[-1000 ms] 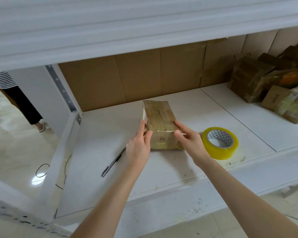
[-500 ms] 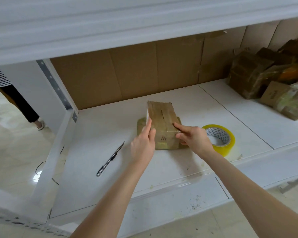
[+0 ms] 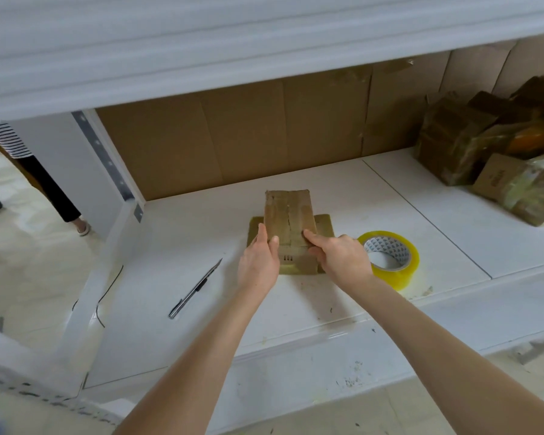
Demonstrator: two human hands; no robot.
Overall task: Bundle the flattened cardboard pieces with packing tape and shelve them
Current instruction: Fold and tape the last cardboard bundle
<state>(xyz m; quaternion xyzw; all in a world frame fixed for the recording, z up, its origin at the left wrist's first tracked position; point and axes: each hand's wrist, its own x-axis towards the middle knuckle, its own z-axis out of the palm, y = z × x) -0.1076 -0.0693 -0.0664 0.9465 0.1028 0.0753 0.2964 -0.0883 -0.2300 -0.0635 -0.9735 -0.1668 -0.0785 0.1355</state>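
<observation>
A small stack of flattened brown cardboard pieces (image 3: 289, 218) lies in the middle of the white shelf (image 3: 201, 233), with a wider piece sticking out underneath on both sides. My left hand (image 3: 258, 262) grips the stack's near-left edge, thumb on top. My right hand (image 3: 343, 257) holds the near-right edge, index finger laid across the top. A roll of yellowish packing tape (image 3: 390, 259) lies flat just right of my right hand.
A utility knife (image 3: 195, 288) lies on the shelf to the left. Several taped cardboard bundles (image 3: 490, 152) are piled at the back right. Cardboard sheets line the shelf's back wall (image 3: 264, 136). A person's leg (image 3: 54, 189) stands at the far left, beyond the shelf post.
The stack has been lowered and settled onto the wider piece beneath. Both hands slid closer onto its near end; the camera moved in slightly.
</observation>
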